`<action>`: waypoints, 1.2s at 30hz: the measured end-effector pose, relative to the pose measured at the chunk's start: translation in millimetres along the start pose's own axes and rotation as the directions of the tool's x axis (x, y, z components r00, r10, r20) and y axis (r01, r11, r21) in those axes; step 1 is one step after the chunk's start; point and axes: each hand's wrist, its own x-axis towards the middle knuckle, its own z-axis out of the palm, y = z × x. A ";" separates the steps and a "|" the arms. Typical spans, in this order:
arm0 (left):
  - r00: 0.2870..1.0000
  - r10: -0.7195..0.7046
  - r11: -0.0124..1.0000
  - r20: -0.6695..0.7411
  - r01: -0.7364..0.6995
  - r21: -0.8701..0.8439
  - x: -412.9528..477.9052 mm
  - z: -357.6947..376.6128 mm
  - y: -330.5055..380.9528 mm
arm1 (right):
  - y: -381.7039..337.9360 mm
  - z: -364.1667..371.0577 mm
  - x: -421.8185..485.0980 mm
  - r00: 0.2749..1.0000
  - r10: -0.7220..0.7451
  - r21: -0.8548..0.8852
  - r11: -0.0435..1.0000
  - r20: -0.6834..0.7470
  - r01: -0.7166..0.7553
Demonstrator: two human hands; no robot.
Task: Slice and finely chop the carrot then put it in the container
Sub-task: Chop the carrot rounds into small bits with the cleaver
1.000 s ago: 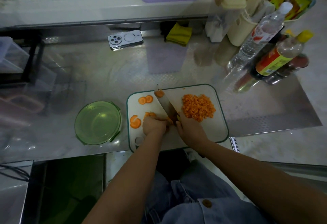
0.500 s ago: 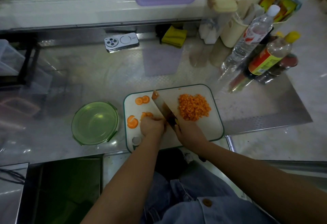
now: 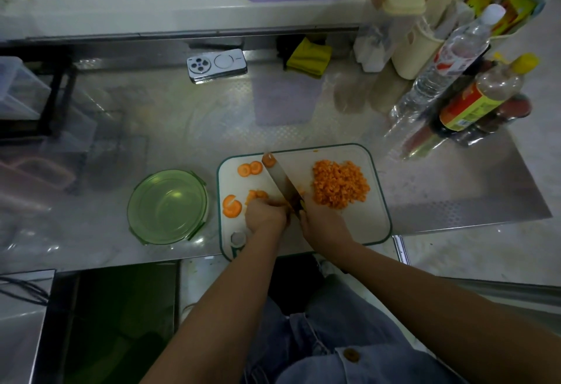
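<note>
Chopped carrot (image 3: 340, 185): a heap of fine orange pieces on the right half of the white cutting board (image 3: 375, 226).
Carrot slices (image 3: 232, 206): round slices on the board's left side, with more under the left fingertips.
Left hand (image 3: 265, 215): fingers curled, pinning slices beside the blade.
Right hand (image 3: 321, 221): gripping the knife handle.
Knife (image 3: 280, 182): the blade angles away to the far left.
Container (image 3: 167, 206): round, green, on the tabletop (image 3: 182, 128) just left of the board.

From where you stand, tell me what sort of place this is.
Probably a kitchen prep area: a stainless steel counter carries a cutting board with a pile of chopped carrot, a knife beside carrot slices, and a yellow-capped condiment bottle at its right.
</note>
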 end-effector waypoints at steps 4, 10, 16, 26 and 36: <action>0.999 0.051 0.999 0.004 -0.051 0.001 -0.6 0.3 -4.0 | 5.1 -7.7 -0.2 0.999 -0.010 0.078 0.997 -0.048 0.014; 0.992 0.119 0.993 -0.029 -0.119 0.008 -2.6 0.3 -9.4 | 11.0 -25.6 2.1 0.986 0.103 0.350 0.935 -0.129 -0.052; 0.980 0.181 0.978 -0.079 -0.171 0.117 -6.2 -6.2 -14.7 | 19.1 -34.0 0.3 0.975 0.194 0.455 0.882 -0.111 -0.124; 0.580 0.724 0.332 0.374 -0.768 0.548 12.6 -6.9 0.8 | 33.2 -37.4 -6.9 0.957 0.259 0.523 0.838 -0.131 -0.155; 0.523 0.675 0.147 0.520 -0.786 0.600 12.5 -4.6 11.2 | 36.4 -36.2 -6.7 0.954 0.260 0.529 0.836 -0.149 -0.146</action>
